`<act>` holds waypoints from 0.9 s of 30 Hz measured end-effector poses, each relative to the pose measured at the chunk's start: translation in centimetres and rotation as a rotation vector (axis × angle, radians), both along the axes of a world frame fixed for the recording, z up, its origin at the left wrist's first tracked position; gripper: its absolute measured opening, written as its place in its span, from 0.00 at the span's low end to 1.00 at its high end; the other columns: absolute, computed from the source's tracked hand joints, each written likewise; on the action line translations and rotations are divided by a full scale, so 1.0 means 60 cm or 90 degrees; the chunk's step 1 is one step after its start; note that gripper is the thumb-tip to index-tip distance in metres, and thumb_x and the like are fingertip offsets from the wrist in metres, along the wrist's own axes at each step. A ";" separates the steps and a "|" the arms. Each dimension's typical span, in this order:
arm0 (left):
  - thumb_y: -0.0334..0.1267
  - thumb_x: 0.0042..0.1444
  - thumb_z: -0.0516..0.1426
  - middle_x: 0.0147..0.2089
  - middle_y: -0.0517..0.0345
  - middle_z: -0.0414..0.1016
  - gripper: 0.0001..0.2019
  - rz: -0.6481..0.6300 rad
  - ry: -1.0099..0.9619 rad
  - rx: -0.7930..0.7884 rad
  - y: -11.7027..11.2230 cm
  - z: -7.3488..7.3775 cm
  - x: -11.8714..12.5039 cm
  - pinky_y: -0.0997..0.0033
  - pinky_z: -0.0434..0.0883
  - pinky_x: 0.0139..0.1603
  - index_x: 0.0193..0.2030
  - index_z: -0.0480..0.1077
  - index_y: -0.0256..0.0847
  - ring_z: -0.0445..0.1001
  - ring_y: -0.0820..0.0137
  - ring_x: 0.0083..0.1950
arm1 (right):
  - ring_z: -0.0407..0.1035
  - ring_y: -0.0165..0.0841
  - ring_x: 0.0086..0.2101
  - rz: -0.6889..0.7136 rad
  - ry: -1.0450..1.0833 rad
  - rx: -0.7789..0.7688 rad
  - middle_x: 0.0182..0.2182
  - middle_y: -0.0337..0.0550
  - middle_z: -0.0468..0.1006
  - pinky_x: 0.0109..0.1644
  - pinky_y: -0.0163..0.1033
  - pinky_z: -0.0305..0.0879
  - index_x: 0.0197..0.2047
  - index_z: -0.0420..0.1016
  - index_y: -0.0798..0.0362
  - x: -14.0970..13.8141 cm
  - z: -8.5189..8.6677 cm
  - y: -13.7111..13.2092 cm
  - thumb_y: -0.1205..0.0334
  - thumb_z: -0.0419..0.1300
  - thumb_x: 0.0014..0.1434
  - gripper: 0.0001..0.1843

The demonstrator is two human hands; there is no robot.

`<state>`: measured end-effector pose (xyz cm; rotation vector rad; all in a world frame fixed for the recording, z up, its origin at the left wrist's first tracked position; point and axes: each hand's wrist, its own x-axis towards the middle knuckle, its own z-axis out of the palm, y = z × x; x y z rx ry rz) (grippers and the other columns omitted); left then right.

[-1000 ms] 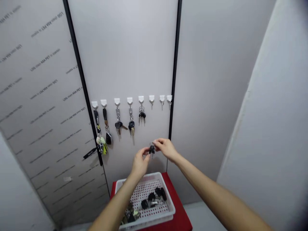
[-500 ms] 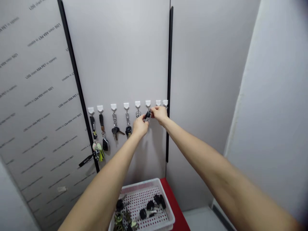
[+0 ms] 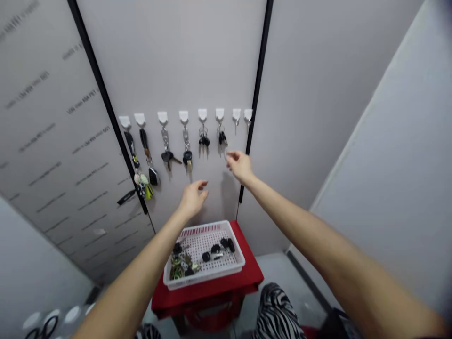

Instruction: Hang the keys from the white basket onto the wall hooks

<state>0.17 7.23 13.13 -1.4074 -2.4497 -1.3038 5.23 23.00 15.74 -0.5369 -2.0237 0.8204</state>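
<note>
A small bunch of black-headed keys (image 3: 222, 138) hangs from a white adhesive hook (image 3: 219, 115), third from the right in a row of several such hooks. My right hand (image 3: 240, 167) is open just below and to the right of that bunch, with its fingertips close to the hanging keys but holding nothing. Lower and further left, my left hand (image 3: 192, 199) is open and empty in front of the wall panel. Below it sits a white perforated plastic basket (image 3: 203, 227) holding several keys and keyrings.
Other key bunches and fobs (image 3: 143, 181) hang from the hooks to the left. The basket stands on a red cloth-covered stool (image 3: 208, 295). Black strips divide the wall panels. Zebra-print trousers (image 3: 275, 313) show at the bottom.
The black key bunch has gone from my hands and now hangs on the hook. Both hands have let go, moved apart and dropped lower. The view has shifted, showing more floor.
</note>
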 end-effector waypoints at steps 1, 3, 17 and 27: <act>0.31 0.43 0.48 0.40 0.53 0.68 0.16 -0.020 -0.017 -0.047 -0.015 -0.037 0.005 0.75 0.61 0.41 0.41 0.63 0.35 0.65 0.73 0.39 | 0.62 0.25 0.23 0.042 -0.080 0.021 0.23 0.40 0.70 0.29 0.31 0.58 0.35 0.66 0.58 0.019 -0.044 -0.018 0.66 0.47 0.45 0.13; 0.31 0.42 0.48 0.40 0.53 0.69 0.15 -0.072 -0.042 -0.155 -0.040 -0.111 0.019 0.75 0.60 0.42 0.39 0.65 0.35 0.65 0.73 0.40 | 0.63 0.25 0.24 0.181 -0.270 0.076 0.23 0.41 0.71 0.30 0.31 0.57 0.28 0.69 0.58 0.059 -0.128 -0.059 0.69 0.49 0.43 0.10; 0.33 0.42 0.47 0.30 0.55 0.70 0.10 -0.031 -0.006 -0.326 -0.063 -0.245 0.054 0.76 0.58 0.32 0.27 0.68 0.38 0.65 0.73 0.32 | 0.61 0.32 0.35 0.220 -0.557 0.311 0.31 0.44 0.71 0.39 0.36 0.50 0.31 0.70 0.52 0.114 -0.255 -0.148 0.62 0.49 0.47 0.11; 0.32 0.42 0.47 0.27 0.56 0.67 0.08 -0.063 0.022 -0.261 -0.060 -0.239 0.050 0.76 0.58 0.32 0.24 0.67 0.37 0.64 0.73 0.31 | 0.61 0.32 0.34 0.250 -0.454 0.226 0.28 0.42 0.71 0.39 0.36 0.52 0.31 0.71 0.50 0.113 -0.266 -0.142 0.63 0.52 0.43 0.10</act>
